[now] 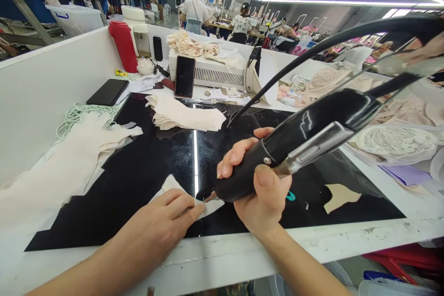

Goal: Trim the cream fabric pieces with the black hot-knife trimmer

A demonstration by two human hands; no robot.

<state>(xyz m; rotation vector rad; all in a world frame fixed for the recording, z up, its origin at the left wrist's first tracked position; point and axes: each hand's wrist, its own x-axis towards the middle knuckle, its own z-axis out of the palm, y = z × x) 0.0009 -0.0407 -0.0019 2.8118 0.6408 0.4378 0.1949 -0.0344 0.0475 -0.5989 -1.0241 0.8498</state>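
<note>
My right hand (262, 189) is wrapped round a black corded hand tool (277, 148) with a silver lever along its side, the thumb lying by the lever. The tool's small metal tip points down-left and meets a cream fabric piece (171, 184) on the black board (152, 159). My left hand (163, 222) is closed at that fabric, its fingertips pressing it right beside the tip. Part of the fabric is hidden under the left fingers. Beyond my hands lies a stack of cream fabric pieces (187, 114).
More cream fabric pieces (65, 162) lie at left, near pale green cord (72, 118). A phone (185, 76) leans on a vented white box (218, 76). A tan scrap (342, 198) lies at right, by lace pieces (395, 143). The tool's cable (305, 58) arches overhead. People sit farther back.
</note>
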